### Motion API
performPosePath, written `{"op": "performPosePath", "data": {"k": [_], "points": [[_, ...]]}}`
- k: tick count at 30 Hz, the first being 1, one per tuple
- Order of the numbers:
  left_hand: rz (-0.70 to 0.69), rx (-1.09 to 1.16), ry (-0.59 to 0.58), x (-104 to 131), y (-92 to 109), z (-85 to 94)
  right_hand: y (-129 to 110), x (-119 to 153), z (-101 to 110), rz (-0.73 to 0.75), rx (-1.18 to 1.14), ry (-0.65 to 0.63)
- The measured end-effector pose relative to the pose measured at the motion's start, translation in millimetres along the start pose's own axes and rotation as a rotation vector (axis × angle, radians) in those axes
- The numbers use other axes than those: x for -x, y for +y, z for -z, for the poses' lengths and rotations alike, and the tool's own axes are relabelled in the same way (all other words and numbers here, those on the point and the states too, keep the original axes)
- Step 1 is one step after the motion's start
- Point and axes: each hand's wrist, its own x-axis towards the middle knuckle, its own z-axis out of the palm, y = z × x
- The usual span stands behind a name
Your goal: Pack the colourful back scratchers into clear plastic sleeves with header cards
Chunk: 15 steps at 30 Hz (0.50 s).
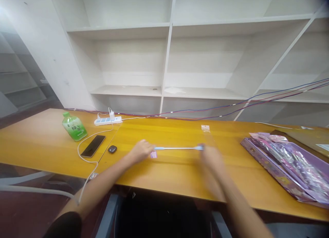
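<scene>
A thin metal rod (179, 148) with light blue ends stretches level between my two hands above the wooden table. Its left end is in my left hand (143, 150), whose fingers are closed round it. My right hand (211, 157), smeared by motion, is at the rod's other light blue end; its fingers are closed there. A small purple-and-white tag (153, 154) hangs or lies just below the rod beside my left hand. Behind my right hand, a clear plastic wrapper (205, 128) lies on the table.
At the right, a purple box (272, 166) holds several wrapped items, with cardboard (308, 138) behind. On the left are a green bottle (74, 126), a phone (93, 146), a small black object (112, 149), a power strip (108, 120) and a white cable. Shelves stand behind the table (164, 173).
</scene>
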Motion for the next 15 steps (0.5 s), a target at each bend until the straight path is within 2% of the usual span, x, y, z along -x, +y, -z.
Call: {"op": "performPosePath", "data": {"k": [2,3,5,7,10,13,15], "points": [[0.076,0.023,-0.014,-34.5,15.6,-20.7,-61.7,-13.5,-16.4,0.034,0.0,-0.041],[0.09,0.035,-0.034,-47.2,17.9,-27.2,-81.5,-22.1,-22.0,0.05,-0.001,-0.052],[0.117,0.028,-0.034,-61.8,13.8,-33.5,-98.2,-40.4,-27.2,0.072,-0.006,-0.068],[0.128,0.016,-0.025,-64.4,5.3,-35.8,-92.6,-56.8,-29.3,0.104,-0.027,-0.08],[0.183,0.044,0.011,-57.2,-4.0,-41.0,-65.5,-73.3,-38.6,0.137,-0.143,-0.056],[0.307,0.153,0.092,-45.8,-11.1,-46.8,-27.6,-82.6,-53.9,0.072,-0.292,-0.001],[0.379,0.231,0.124,-38.6,-18.0,-48.3,2.1,-87.3,-60.4,-0.027,-0.321,0.052]]}}
